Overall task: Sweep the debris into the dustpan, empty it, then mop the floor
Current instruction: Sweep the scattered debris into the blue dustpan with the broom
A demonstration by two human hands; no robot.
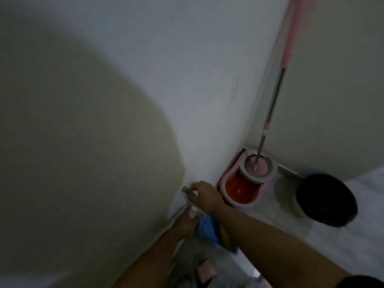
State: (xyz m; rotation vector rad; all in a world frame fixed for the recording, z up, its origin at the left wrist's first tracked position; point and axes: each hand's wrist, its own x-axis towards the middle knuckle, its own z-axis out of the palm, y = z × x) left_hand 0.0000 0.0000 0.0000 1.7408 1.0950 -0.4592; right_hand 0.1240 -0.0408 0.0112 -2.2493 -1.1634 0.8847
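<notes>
The view is dim and blurred. A blue dustpan (208, 228) stands upright against the wall at the bottom centre, with a brownish part (226, 235) beside it. My left hand (185, 222) grips the white handle (194, 212) just above the dustpan. My right hand (205, 194) is higher, its fingers curled round the grey handle tip (186, 189) close to the wall. A pink mop bucket (226, 179) sits in the corner to the right, with the mop (270, 113) standing in its spinner and leaning on the wall.
A black round bin (326, 199) stands on the pale tiled floor (342, 246) right of the bucket. White walls (187, 80) close off the left and back. My slippered feet (204, 267) are at the bottom edge.
</notes>
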